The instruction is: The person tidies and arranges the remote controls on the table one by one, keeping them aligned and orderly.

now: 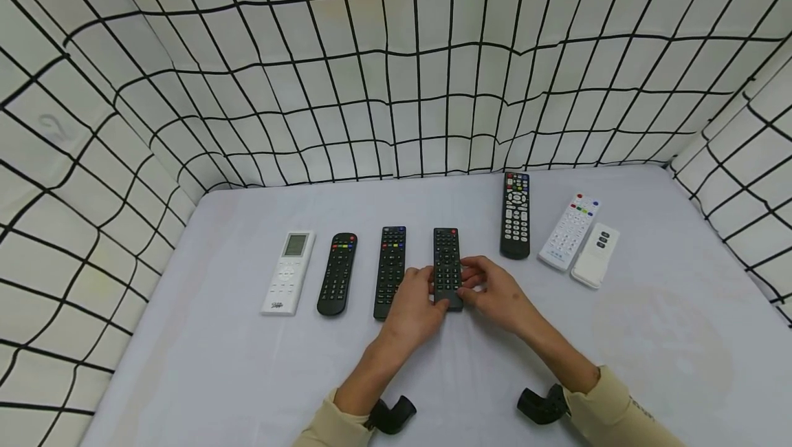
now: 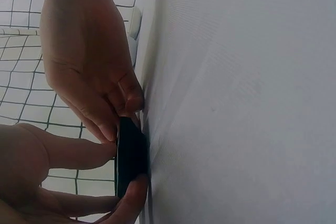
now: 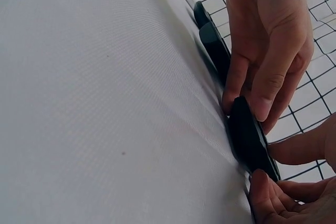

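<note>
Beige sleeves [image 1: 337, 426] lie nearest, above the white desk [image 1: 216, 378]. Beyond them, the left hand's [image 1: 414, 306] fingers pinch the remote [image 1: 447, 261] by its left side, the right hand's [image 1: 498, 296] fingers its right. The remote is mid-desk, buttons up, red button at the far end; whether it touches the desk I cannot tell. Leftward come a long remote [image 1: 392, 254], partly behind the left hand, a rounded remote [image 1: 337, 275] and a screen remote [image 1: 289, 274]. Rightward are a small remote [image 1: 596, 258], a pale remote [image 1: 569, 232] and, farthest back, a large remote [image 1: 516, 227]. Behind stands a black net [image 1: 417, 55].
</note>
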The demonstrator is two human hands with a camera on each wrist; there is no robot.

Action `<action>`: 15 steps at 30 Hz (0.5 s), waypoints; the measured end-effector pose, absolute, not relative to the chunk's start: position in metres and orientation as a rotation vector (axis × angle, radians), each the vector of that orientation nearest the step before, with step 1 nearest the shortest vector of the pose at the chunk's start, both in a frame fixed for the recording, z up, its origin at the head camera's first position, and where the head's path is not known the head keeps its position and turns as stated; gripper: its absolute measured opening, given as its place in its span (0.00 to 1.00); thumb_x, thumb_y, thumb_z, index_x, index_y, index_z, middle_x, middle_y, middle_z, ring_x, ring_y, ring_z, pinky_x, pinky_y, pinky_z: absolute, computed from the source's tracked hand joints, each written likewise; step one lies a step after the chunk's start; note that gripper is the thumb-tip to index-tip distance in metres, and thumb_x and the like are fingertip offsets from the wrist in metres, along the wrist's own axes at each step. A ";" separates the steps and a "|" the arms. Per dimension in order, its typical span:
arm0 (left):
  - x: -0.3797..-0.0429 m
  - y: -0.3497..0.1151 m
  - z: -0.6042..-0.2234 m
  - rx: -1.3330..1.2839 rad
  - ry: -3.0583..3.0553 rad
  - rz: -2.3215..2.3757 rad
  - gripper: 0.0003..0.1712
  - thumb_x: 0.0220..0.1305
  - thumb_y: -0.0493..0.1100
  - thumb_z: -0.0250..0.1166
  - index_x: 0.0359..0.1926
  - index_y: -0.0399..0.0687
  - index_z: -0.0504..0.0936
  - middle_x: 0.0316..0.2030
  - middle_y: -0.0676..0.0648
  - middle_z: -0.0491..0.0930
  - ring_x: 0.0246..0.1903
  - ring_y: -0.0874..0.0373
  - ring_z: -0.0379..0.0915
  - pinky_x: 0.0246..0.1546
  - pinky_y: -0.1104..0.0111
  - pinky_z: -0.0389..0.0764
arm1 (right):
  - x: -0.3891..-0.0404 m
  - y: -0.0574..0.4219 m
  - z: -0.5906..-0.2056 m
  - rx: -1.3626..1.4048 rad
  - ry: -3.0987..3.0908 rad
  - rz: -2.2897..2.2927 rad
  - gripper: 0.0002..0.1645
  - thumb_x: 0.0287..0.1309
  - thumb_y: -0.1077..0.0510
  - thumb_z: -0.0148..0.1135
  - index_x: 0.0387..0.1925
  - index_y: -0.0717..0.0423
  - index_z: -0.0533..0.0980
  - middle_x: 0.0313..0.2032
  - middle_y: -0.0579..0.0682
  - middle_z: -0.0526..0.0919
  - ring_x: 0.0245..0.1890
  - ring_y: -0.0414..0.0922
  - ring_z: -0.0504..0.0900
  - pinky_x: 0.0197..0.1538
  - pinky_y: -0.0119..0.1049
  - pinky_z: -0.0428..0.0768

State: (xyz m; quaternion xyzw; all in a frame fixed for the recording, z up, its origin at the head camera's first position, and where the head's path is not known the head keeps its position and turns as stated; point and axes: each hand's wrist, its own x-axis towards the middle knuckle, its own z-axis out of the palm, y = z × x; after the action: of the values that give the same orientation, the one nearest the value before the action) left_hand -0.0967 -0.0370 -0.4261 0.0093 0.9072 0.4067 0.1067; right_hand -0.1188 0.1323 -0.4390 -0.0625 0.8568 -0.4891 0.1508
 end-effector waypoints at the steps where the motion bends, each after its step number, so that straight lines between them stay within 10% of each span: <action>1: -0.096 -0.037 -0.426 0.026 2.671 1.201 0.36 0.63 0.34 0.71 0.69 0.27 0.71 0.56 0.32 0.76 0.50 0.47 0.79 0.48 0.57 0.84 | -0.119 0.132 -0.439 -0.179 2.460 -1.404 0.33 0.65 0.66 0.65 0.69 0.67 0.69 0.54 0.63 0.82 0.50 0.50 0.83 0.50 0.41 0.80; 15: -0.096 -0.036 -0.427 0.042 2.695 1.192 0.35 0.64 0.34 0.71 0.69 0.28 0.71 0.57 0.33 0.75 0.48 0.49 0.78 0.47 0.59 0.84 | -0.119 0.134 -0.440 -0.173 2.458 -1.385 0.31 0.67 0.65 0.64 0.69 0.66 0.69 0.53 0.61 0.82 0.50 0.49 0.83 0.51 0.40 0.81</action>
State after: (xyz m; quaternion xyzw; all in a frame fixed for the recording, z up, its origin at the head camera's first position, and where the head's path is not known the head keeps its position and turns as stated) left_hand -0.0963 -0.0362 -0.4266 0.0141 0.9101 0.4026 0.0972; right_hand -0.1187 0.1340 -0.4396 -0.0605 0.8588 -0.4838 0.1571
